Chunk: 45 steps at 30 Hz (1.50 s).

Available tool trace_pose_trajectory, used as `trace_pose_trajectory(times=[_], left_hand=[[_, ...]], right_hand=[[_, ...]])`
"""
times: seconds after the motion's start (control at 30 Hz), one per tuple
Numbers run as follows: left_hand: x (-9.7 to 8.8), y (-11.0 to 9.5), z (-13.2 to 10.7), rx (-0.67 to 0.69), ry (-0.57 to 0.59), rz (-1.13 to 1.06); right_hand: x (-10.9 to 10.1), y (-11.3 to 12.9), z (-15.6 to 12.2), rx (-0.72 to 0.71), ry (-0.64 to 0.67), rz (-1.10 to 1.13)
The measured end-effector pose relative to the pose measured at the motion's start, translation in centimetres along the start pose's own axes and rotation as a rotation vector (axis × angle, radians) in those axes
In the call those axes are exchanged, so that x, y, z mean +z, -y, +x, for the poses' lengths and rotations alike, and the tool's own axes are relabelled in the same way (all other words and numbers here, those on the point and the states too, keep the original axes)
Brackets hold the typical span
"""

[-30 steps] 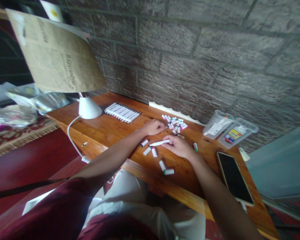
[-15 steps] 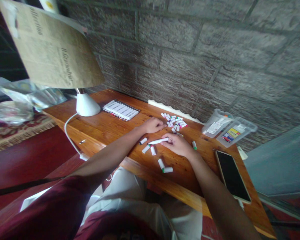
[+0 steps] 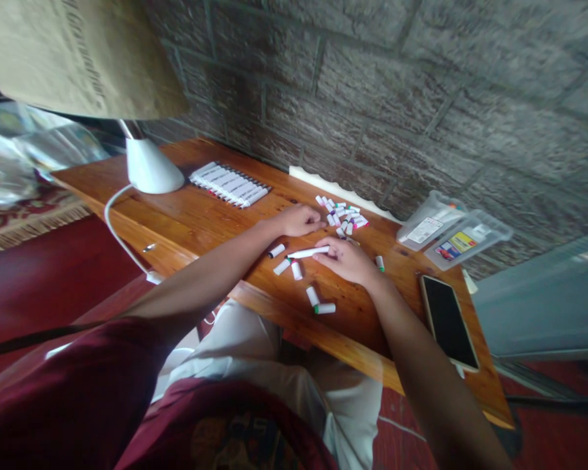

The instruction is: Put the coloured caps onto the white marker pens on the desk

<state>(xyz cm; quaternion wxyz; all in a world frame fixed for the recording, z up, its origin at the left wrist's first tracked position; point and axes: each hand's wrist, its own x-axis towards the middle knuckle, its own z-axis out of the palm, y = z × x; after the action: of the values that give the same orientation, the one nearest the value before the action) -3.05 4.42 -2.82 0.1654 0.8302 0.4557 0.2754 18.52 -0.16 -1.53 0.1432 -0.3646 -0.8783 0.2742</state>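
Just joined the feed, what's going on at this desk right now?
The person's right hand is touching one end of a white marker lying on the wooden desk. Their left hand rests close by, nearest a heap of loose marker pieces. A neat row of markers lies farther along, beside the lamp.

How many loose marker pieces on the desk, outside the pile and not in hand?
6. Three pieces lie between the left hand and right hand, two near the desk's front edge, one right of the right hand. Hands may hide more.
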Motion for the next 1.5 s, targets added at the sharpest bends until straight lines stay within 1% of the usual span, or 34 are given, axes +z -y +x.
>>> trace_pose_trajectory(times=[0.4, 0.6, 0.87, 1.07, 1.3, 1.5], left_hand=[[-0.3, -0.3, -0.2, -0.02, 0.024, 0.037], [-0.6, -0.8, -0.3, -0.026, 0.063, 0.082], [-0.8, -1.2, -0.2, -0.064, 0.084, 0.145], [-1.0, -1.5, -0.3, -0.065, 0.09, 0.15], [-1.1, -1.8, -0.3, -0.094, 0.106, 0.19], [-1.2, -2.2, -0.4, -0.102, 0.118, 0.202]], right_hand=[[-0.1, 0.3, -0.1, -0.009, 0.002, 0.001], [-0.2, 0.4, 0.0, -0.012, 0.009, 0.015], [0.0, 0.1, 0.0, -0.033, -0.023, -0.008], [-0.3, 0.4, -0.1, -0.033, -0.014, -0.044], [-0.3, 0.6, -0.2, -0.057, -0.044, -0.05], [-0.3, 0.4, -0.1, -0.054, -0.009, -0.039]])
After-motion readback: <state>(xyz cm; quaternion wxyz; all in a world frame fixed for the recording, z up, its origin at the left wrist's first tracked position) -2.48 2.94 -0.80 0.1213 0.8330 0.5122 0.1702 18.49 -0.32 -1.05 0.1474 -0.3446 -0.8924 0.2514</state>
